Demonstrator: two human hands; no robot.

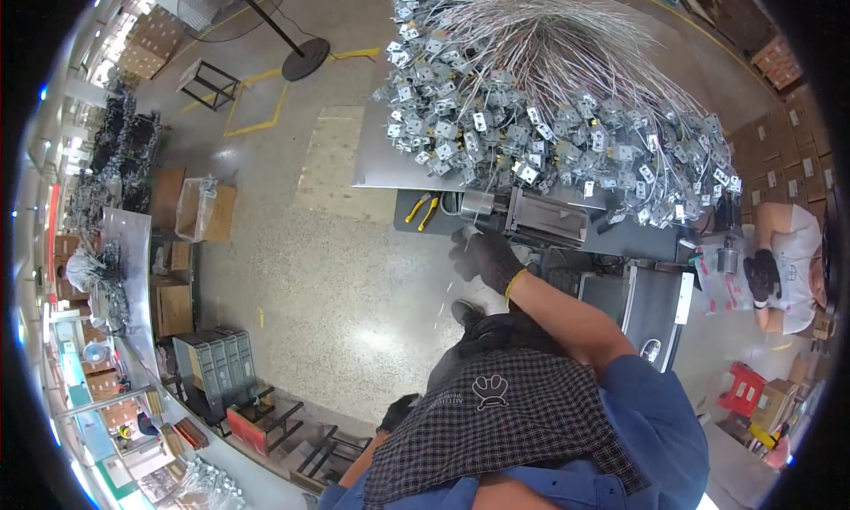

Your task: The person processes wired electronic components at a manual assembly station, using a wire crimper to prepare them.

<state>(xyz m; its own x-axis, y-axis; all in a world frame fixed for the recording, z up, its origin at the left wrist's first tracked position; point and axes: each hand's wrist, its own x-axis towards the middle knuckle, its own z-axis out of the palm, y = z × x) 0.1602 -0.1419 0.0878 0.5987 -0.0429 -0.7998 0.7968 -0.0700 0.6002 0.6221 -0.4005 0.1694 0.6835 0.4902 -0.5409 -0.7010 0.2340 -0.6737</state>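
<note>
My right hand (487, 257), in a dark glove with a yellow cuff edge, is in front of the machine (547, 220) at the table's near edge. Its fingers are bent around a small pale piece (470, 232), whose kind I cannot make out. Just beyond it is the machine's silver cylinder (478, 204). Yellow-handled pliers (421, 210) lie to the left of that cylinder. My left hand (401, 412), gloved in dark fabric, hangs low beside my checked apron (496, 413); its fingers are too hidden to read.
A large heap of metal parts (531, 129) with long thin wires (549, 23) covers the table (374, 160). At right, a co-worker's gloved hand (761, 275) is near another silver cylinder (727, 260). A stool (210, 85), fan base (305, 59) and cartons (173, 306) stand leftward.
</note>
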